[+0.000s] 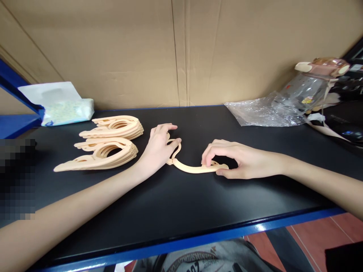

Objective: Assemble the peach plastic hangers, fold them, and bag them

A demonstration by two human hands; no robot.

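A beige plastic folding clothes hanger (193,169) lies on the black tabletop between my hands, one curved arm stretched to the right. My left hand (160,147) covers its hook end and hides the other side; the thumb rests against the looped part and the index finger reaches out above it. At the tip of the right arm, my right hand (232,158) has it between thumb and curled fingers. To the left of my left hand are two stacks of similar folded hangers, a front stack (124,155) and a rear stack (124,130).
At the back left lies a soft pack of tissues (69,111). A clear plastic bag (255,111) and a transparent bottle (304,88) with a strap are at the back right, beside dark items. Cardboard (127,56) walls off the back; a blue edge (255,229) runs along the front.
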